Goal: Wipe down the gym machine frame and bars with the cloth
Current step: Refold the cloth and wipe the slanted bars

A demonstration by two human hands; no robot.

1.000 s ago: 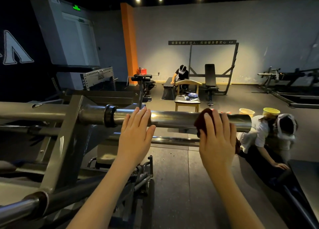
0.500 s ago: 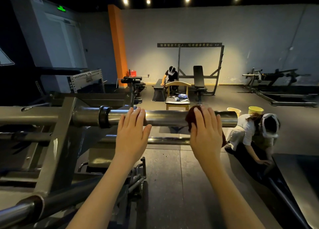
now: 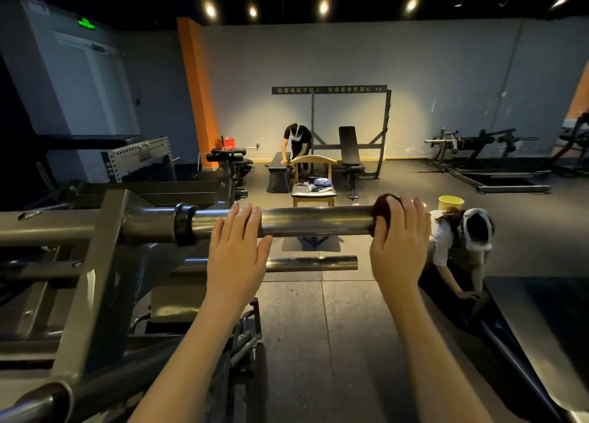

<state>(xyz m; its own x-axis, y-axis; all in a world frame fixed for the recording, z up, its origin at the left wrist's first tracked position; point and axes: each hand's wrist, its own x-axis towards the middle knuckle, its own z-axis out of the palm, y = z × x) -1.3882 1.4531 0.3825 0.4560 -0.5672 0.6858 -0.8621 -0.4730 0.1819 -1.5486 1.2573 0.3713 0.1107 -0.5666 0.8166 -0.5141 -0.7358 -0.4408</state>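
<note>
Right grip (image 3: 400,241) is curled over the dark red cloth (image 3: 382,210), clamping it around the upper bar (image 3: 315,220) at the bar's free end; only a dark bulge of cloth shows at the fingers' left side. A second ago the cloth sat further in along the bar, with bare steel showing past the hand, so the stroke has run outward and now covers the tip. Left grip (image 3: 237,247) has kept its place, fingers straight and together, laid flat over the bar just right of the black collar (image 3: 182,223), steadying rather than gripping. By my reading, the stretch between the two hands has been wiped and this bar is nearly done, apart from the part under the left palm and the collar end. The lower bar (image 3: 312,263) just beneath and the grey frame upright (image 3: 102,263) at the left look untouched by the cloth at this moment. Beyond the bar's end a person (image 3: 459,241) crouches on the floor beside a yellow bucket (image 3: 451,202).
</note>
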